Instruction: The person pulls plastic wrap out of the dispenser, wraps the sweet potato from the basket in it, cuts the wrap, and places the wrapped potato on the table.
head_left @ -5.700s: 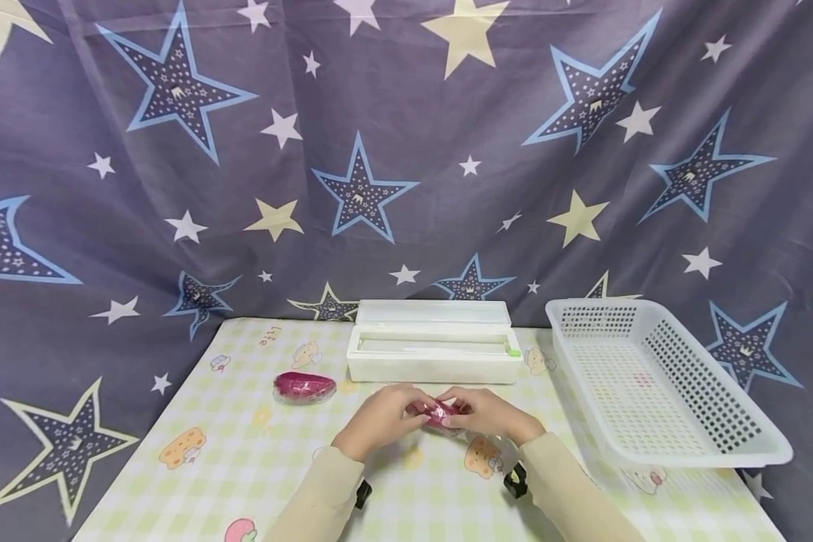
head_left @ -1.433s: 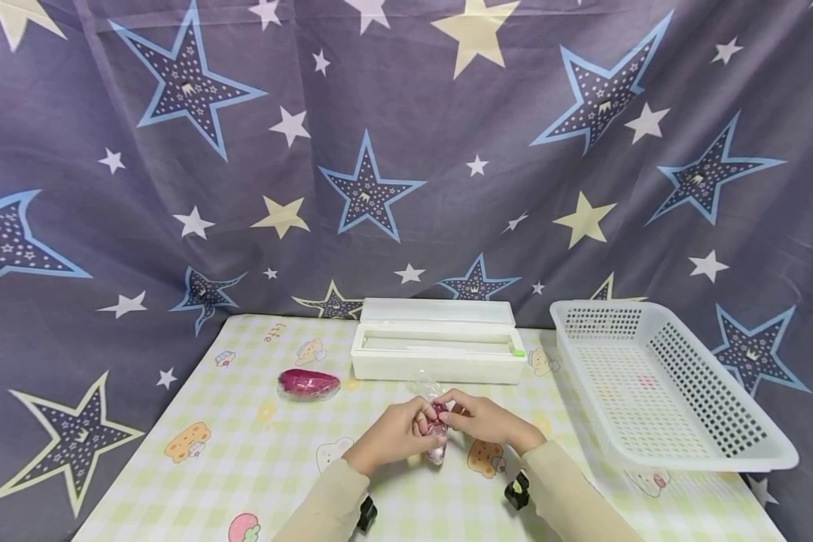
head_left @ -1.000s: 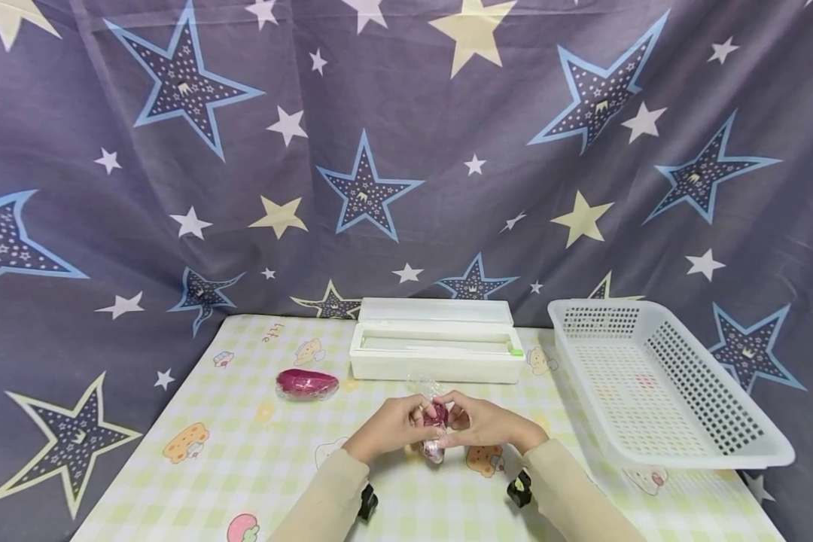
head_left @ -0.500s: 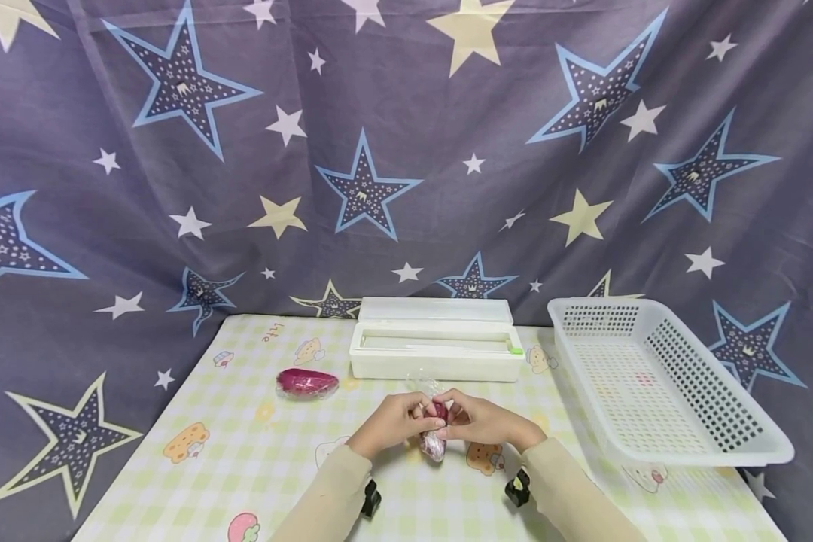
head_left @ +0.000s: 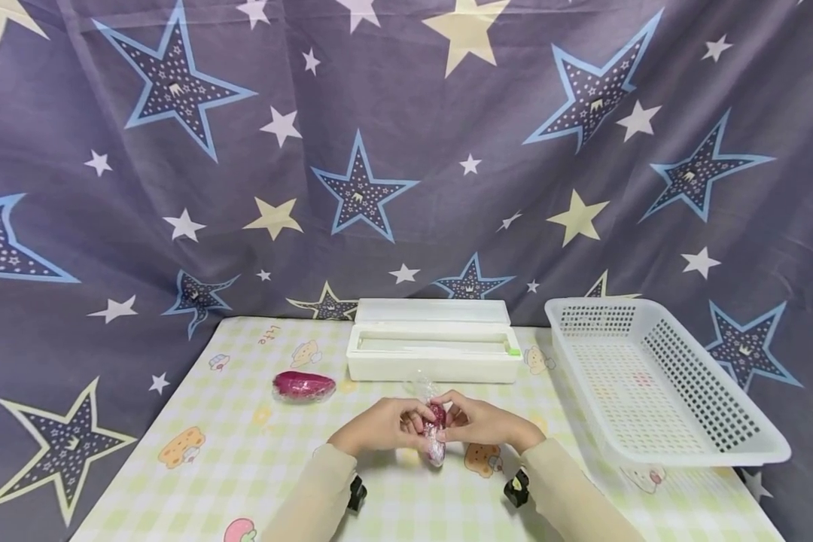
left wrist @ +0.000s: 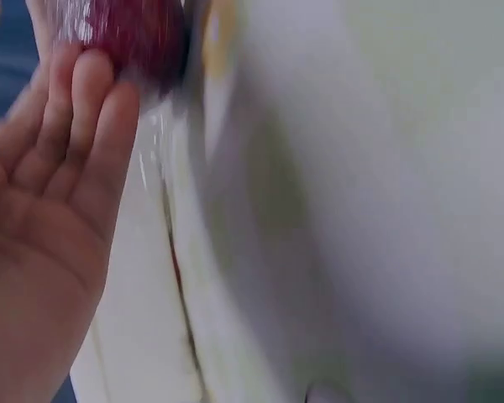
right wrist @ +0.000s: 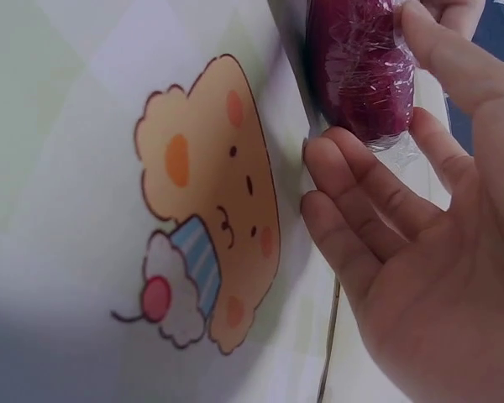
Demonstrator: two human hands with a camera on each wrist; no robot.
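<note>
Both hands hold an oblong, magenta sweet-potato-like vegetable (head_left: 435,430) wrapped in cling film, just in front of the white box. It points toward the person, with loose clear film (head_left: 423,385) standing off its far end. My left hand (head_left: 384,425) pinches it from the left; in the left wrist view its fingertips (left wrist: 92,75) press the wrapped surface. From the right, my right hand (head_left: 485,423) grips it. The right wrist view shows the thumb (right wrist: 428,42) on the film and the other fingers bent close by. A second wrapped magenta vegetable (head_left: 303,386) lies to the left.
Behind the hands stands a long white cling film box (head_left: 433,369), its lid (head_left: 433,311) raised and a green slider (head_left: 513,352) at its right end. A white perforated basket (head_left: 684,455) is on the right. The checked tablecloth (head_left: 230,482) meets a star-patterned curtain (head_left: 406,188).
Earlier the held vegetable lay crosswise between the hands; it has been turned to point toward the person. In the last half second my left wrist has swung slightly left, while the right hand barely moved.
</note>
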